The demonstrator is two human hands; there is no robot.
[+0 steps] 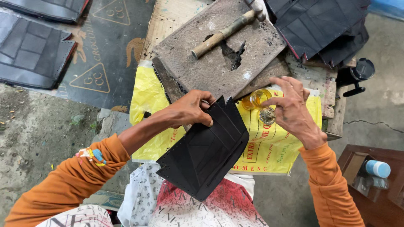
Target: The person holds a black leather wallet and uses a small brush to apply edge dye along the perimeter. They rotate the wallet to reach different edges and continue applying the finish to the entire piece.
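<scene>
My left hand [189, 110] grips the upper edge of a black stitched leather piece [206, 153] with folded pockets, which rests tilted over my lap. My right hand [292, 107] hovers with fingers spread over a small clear jar [257, 98] of yellowish liquid and a small heap of metal bits [267, 114]; it holds nothing I can make out. Both stand on a yellow plastic sack [147, 94].
A wooden-handled hammer [225, 32] and a dark punch tool [237, 55] lie on a worn grey board [198, 63]. More black leather pieces lie at top right [320, 25] and far left [29, 50]. A black lid [362, 69] sits right, a wooden stool with a bottle [377, 168] lower right.
</scene>
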